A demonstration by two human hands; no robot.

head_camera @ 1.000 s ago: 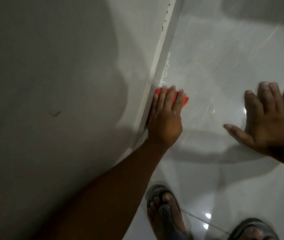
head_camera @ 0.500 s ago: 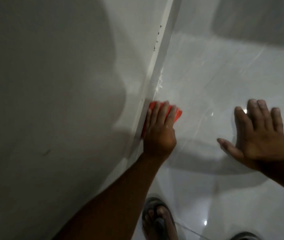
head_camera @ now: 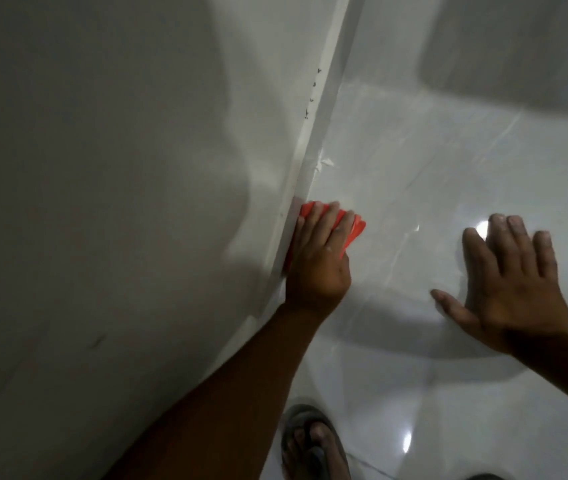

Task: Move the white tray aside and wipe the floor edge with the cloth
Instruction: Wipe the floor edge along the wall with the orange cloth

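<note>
Now | left hand (head_camera: 320, 265): straight fingers (head_camera: 331, 220) press cloth (head_camera: 357, 229) | right hand (head_camera: 518, 292): fingers spread, on floor (head_camera: 396, 393)

- A plain pale wall (head_camera: 102, 168) fills the left side, partly in shadow
- A few small dark specks (head_camera: 310, 98) run in a line low on the wall
- A white smear (head_camera: 324, 164) marks the glossy tiles (head_camera: 448, 140) close to the wall
- A dark sandal (head_camera: 305, 441) with a foot in it stands at the bottom edge
- A bright glare spot (head_camera: 406, 441) shines beside the sandal
</note>
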